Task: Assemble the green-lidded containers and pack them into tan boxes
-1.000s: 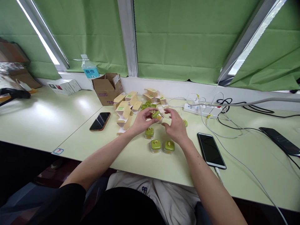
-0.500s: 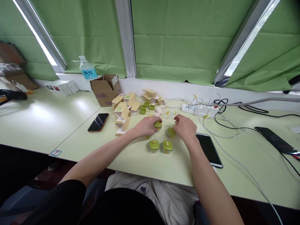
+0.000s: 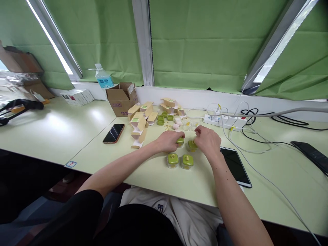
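My left hand (image 3: 169,140) is closed on a small clear container with a green lid (image 3: 180,141), its fingers over the lid and left side. My right hand (image 3: 208,140) has its fingers curled against the upper right of a second green-lidded container (image 3: 192,146). Its fingertips are partly hidden. Nearer to me stand two more such containers, a left one (image 3: 173,160) and a right one (image 3: 187,161), upright side by side, each with a yellowish ring on its lid.
Behind my hands lie green lids (image 3: 160,122), small yellow rings (image 3: 167,127), pink pieces (image 3: 175,126), clear cups (image 3: 187,126) and opened cartons (image 3: 138,123). A phone (image 3: 114,133) lies left, a tablet (image 3: 235,166) right. A power strip (image 3: 225,120) with cables sits behind.
My left hand has brought its container slightly right and down towards the table, closer to the one at my right hand. My right hand has barely moved. The view has turned a little left.
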The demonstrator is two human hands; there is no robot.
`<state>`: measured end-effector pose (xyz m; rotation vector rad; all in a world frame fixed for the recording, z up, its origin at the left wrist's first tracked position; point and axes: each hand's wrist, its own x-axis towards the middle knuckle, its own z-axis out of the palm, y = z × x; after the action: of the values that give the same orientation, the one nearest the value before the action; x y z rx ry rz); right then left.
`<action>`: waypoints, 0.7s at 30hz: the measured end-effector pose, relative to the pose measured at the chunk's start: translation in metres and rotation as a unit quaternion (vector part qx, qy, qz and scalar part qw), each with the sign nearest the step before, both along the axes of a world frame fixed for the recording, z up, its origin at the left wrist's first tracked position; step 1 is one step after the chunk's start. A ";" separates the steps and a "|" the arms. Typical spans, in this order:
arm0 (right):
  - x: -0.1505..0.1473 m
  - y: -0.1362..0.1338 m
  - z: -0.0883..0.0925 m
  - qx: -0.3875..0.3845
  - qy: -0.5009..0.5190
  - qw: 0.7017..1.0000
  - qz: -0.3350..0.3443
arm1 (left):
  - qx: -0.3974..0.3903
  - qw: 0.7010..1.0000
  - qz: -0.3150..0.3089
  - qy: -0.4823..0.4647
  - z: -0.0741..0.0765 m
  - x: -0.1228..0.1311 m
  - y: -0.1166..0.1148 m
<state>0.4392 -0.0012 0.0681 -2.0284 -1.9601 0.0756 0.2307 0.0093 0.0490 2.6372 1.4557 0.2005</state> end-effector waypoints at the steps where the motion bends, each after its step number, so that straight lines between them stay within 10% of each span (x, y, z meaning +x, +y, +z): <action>1: 0.000 0.000 0.000 0.001 0.001 1.000 0.002 | 0.001 1.000 0.000 0.011 0.002 0.001 -0.001; 12: -0.001 0.000 -0.003 0.009 0.002 1.000 0.011 | 0.022 0.999 -0.014 0.044 0.010 0.003 -0.009; 21: -0.002 -0.001 -0.002 0.015 -0.004 1.000 0.007 | 0.178 0.936 0.084 -0.293 0.041 -0.068 0.001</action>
<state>0.4374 -0.0021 0.0666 -1.9984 -1.9685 0.0408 0.1631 0.0108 0.0896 2.3524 1.5140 1.2530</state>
